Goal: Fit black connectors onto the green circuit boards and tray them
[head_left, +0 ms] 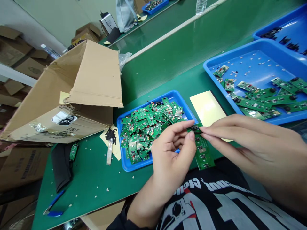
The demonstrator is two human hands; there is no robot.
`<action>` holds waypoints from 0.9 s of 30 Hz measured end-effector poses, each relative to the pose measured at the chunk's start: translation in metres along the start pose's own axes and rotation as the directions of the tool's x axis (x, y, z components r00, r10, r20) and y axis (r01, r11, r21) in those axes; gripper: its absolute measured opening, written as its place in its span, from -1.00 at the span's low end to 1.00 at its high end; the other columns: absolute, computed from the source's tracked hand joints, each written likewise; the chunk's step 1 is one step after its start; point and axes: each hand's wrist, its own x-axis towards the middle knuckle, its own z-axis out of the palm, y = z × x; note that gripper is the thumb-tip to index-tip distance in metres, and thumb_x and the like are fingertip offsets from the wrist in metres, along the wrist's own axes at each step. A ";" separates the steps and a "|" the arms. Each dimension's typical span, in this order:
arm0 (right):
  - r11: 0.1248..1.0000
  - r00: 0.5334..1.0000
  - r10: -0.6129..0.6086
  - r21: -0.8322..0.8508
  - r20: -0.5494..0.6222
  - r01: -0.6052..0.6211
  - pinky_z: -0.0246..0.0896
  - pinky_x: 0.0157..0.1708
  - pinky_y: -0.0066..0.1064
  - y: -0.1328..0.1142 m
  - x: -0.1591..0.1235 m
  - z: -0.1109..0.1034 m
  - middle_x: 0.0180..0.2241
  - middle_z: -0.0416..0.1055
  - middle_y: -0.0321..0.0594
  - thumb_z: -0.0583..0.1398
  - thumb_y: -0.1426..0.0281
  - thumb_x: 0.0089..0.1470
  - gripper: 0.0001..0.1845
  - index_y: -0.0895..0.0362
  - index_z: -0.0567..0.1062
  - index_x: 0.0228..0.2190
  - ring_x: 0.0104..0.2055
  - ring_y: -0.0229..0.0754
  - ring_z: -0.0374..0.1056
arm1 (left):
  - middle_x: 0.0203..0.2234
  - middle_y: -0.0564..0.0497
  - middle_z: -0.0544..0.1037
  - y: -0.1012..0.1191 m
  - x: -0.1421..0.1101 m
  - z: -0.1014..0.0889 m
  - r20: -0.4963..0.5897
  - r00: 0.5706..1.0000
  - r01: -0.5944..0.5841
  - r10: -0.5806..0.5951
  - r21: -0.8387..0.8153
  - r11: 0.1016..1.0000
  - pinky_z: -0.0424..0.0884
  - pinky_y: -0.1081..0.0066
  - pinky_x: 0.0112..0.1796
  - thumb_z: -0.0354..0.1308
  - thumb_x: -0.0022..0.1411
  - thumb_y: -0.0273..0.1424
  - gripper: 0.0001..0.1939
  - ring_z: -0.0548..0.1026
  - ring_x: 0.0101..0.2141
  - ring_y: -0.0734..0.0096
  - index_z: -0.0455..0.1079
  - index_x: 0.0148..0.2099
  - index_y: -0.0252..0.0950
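Note:
My left hand [171,150] and my right hand [249,143] meet over the near edge of the green table [168,57]. Together they pinch one small green circuit board [202,148] that hangs down between them. Left thumb and fingers grip its upper left edge. Right fingertips press a small black part [194,128] at the board's top end. Just left of my hands sits a small blue tray [124,163] heaped with several similar green boards [148,123].
A larger blue tray [259,54] with several boards lies at the right, another blue tray [292,22] behind it. A yellow sheet [207,107] lies between the trays. An open cardboard box [72,92] stands left. Blue-handled pliers [54,204] and a dark cloth [61,166] lie near the left front edge.

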 end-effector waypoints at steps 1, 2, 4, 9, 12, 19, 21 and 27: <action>1.000 1.000 0.006 0.001 -0.004 -0.006 0.57 -0.32 -0.39 0.000 0.000 0.001 -0.29 0.61 -0.29 0.17 0.52 0.42 -0.77 -0.03 0.57 -0.17 -0.33 -0.21 0.57 | -0.38 0.01 0.69 0.002 0.000 0.000 0.001 1.000 0.017 -0.017 0.012 1.000 0.53 0.51 -0.55 0.32 0.39 -0.33 -0.82 0.56 -0.54 0.50 0.62 0.00 -0.24; 1.000 1.000 0.010 0.001 -0.004 -0.010 0.58 -0.31 -0.38 0.000 0.001 0.001 -0.28 0.61 -0.29 0.18 0.52 0.42 -0.77 -0.04 0.58 -0.16 -0.32 -0.21 0.57 | -0.40 0.02 0.68 0.004 0.000 -0.001 0.004 0.999 0.034 -0.034 0.020 0.999 0.52 0.51 -0.56 0.32 0.38 -0.34 -0.82 0.53 -0.56 0.52 0.62 -0.01 -0.25; 1.000 1.000 0.008 -0.002 0.010 -0.008 0.60 -0.29 -0.37 0.001 0.002 0.001 -0.26 0.62 -0.29 0.18 0.52 0.41 -0.77 -0.05 0.58 -0.16 -0.31 -0.20 0.58 | -0.42 0.03 0.66 0.009 0.000 -0.001 0.015 0.999 0.051 -0.052 0.024 0.998 0.50 0.52 -0.57 0.32 0.37 -0.35 -0.82 0.50 -0.58 0.54 0.62 -0.02 -0.26; 1.000 1.000 0.022 -0.005 0.001 -0.022 0.61 -0.29 -0.36 0.000 0.004 0.003 -0.25 0.62 -0.30 0.19 0.50 0.41 -0.78 -0.06 0.59 -0.16 -0.29 -0.18 0.60 | -0.42 0.04 0.65 0.013 0.001 0.000 0.015 0.999 0.038 -0.039 0.017 0.999 0.49 0.55 -0.57 0.31 0.35 -0.39 -0.84 0.50 -0.56 0.55 0.62 -0.04 -0.26; 1.000 1.000 0.028 -0.011 -0.008 -0.028 0.59 -0.30 -0.39 0.000 0.004 0.004 -0.25 0.62 -0.29 0.18 0.48 0.43 -0.81 -0.04 0.57 -0.16 -0.29 -0.20 0.59 | -0.42 0.05 0.66 0.012 0.001 0.000 0.019 1.000 0.021 -0.021 -0.001 1.000 0.52 0.55 -0.54 0.32 0.34 -0.42 -0.88 0.51 -0.56 0.56 0.62 -0.08 -0.26; 1.000 1.000 0.008 -0.015 -0.021 -0.008 0.58 -0.31 -0.40 0.001 0.003 0.004 -0.26 0.62 -0.28 0.18 0.50 0.43 -0.82 -0.02 0.53 -0.16 -0.28 -0.21 0.59 | -0.44 0.06 0.67 0.010 0.002 0.001 0.011 1.000 0.000 0.000 -0.003 1.000 0.57 0.54 -0.52 0.33 0.34 -0.42 -0.91 0.54 -0.57 0.55 0.62 -0.11 -0.25; 1.000 1.000 0.002 -0.018 -0.030 -0.002 0.58 -0.28 -0.42 0.001 0.003 0.003 -0.26 0.62 -0.27 0.18 0.50 0.44 -0.84 0.00 0.52 -0.15 -0.27 -0.23 0.59 | -0.41 0.04 0.69 0.011 0.002 0.002 0.007 1.000 -0.006 0.006 -0.003 1.000 0.60 0.55 -0.48 0.32 0.34 -0.45 -0.91 0.59 -0.54 0.53 0.62 -0.11 -0.26; 0.999 1.000 -0.008 -0.040 -0.028 0.007 0.57 -0.32 -0.39 -0.002 0.005 0.005 -0.27 0.61 -0.30 0.19 0.52 0.42 -0.81 -0.03 0.52 -0.16 -0.29 -0.22 0.59 | -0.43 0.10 0.70 0.009 0.004 0.005 -0.077 0.988 -0.137 0.135 -0.027 0.990 0.57 0.70 -0.47 0.34 0.26 -0.59 -0.87 0.62 -0.53 0.62 0.62 -0.19 -0.26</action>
